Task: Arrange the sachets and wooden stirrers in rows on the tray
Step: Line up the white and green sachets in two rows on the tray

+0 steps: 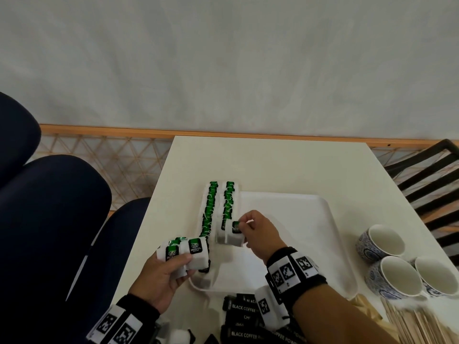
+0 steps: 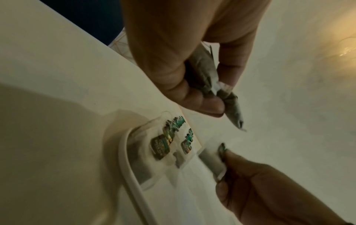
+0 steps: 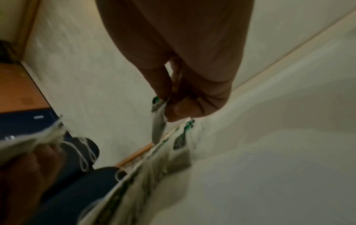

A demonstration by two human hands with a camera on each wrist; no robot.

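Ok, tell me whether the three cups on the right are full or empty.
Empty: the three cups stand upright on the table and their white insides show bare, with no liquid visible.

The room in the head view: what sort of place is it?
Probably a hotel or office refreshment corner. A white tray holds rows of green tea bags, with black coffee sachets, patterned cups and wooden stirrers beside it on a small table.

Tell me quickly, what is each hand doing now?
Left hand: grips a bundle of white green-labelled tea sachets.
Right hand: pinches one white green-labelled tea sachet over the white plastic tray.
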